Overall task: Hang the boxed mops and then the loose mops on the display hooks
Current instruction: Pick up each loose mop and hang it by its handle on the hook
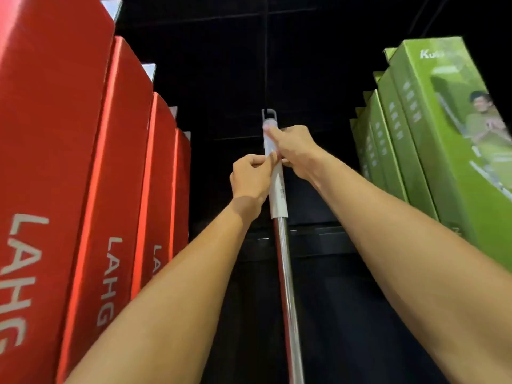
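A loose mop (278,195) stands upright in the middle, with a white grip and a shiny metal pole running down out of the frame. Its grey hanging loop (268,113) sits at the top against the dark display panel; a hook there is too dark to make out. My left hand (250,180) grips the white handle from the left. My right hand (295,151) holds the handle higher up from the right, thumb along its top. Several red boxed mops (91,176) hang in a row on the left, and several green boxed mops (421,139) on the right.
A dark display wall (235,79) with thin black rails fills the gap between the two rows of boxes. A dark shelf edge (318,234) crosses behind the pole below my hands.
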